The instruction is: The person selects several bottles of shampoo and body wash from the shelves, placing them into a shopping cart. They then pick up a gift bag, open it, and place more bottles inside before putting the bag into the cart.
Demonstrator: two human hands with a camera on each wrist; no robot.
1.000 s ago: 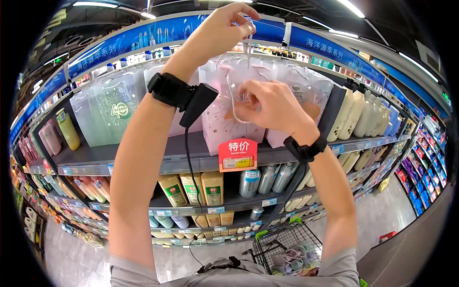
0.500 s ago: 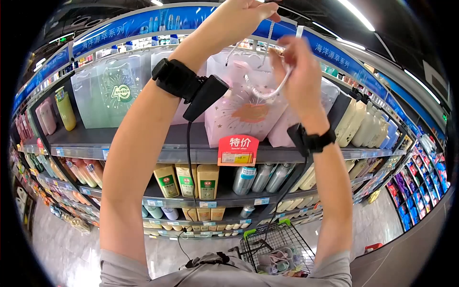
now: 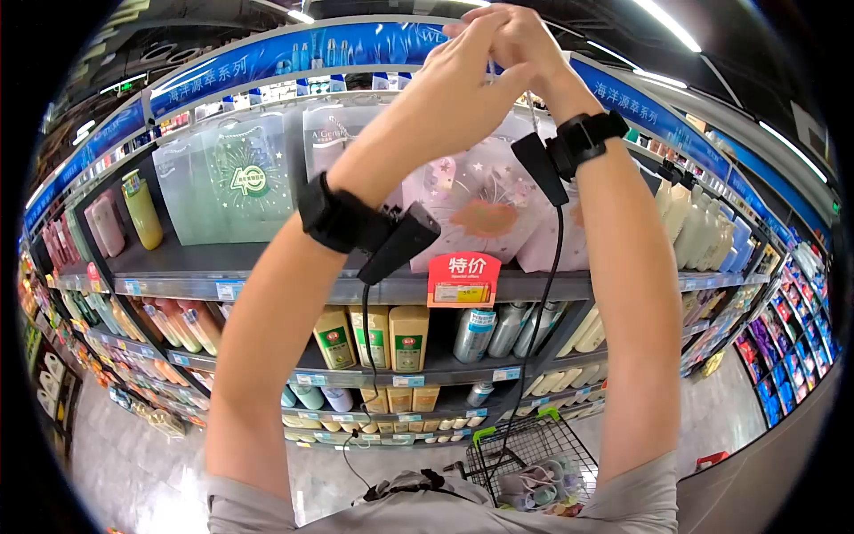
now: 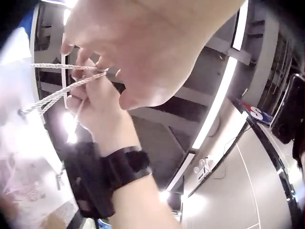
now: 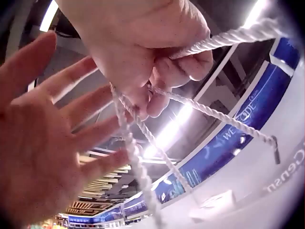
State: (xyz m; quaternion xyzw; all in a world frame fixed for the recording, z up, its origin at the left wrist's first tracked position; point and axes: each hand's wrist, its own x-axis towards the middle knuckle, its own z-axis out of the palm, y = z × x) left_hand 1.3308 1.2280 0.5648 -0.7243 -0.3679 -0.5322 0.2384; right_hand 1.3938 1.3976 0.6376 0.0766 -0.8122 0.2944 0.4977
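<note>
In the head view a pink translucent gift bag (image 3: 485, 209) with a firework print stands on the upper shelf. Above it my right hand (image 3: 529, 49) grips its white rope handles (image 5: 217, 114), which run taut from the curled fingers in the right wrist view. My left hand (image 3: 458, 102) is beside it with fingers spread, seen plainly as the left hand (image 5: 50, 124) in the right wrist view. From the left wrist, the right hand (image 4: 102, 102) shows behind my left palm with the cords in its fingers. The bag's top is partly hidden by my arms.
Green-tinted gift bags (image 3: 236, 178) stand left of the pink one. A red price sign (image 3: 463, 279) hangs at the shelf edge. Cream bottles (image 3: 694, 222) line the right; boxed bottles (image 3: 369, 336) fill the shelf below. A shopping cart (image 3: 569, 436) stands below.
My right hand has risen from the bag's front with its rope loop to meet the left hand at the top. The left hand, which pinched a handle, has let go and spread its fingers.
</note>
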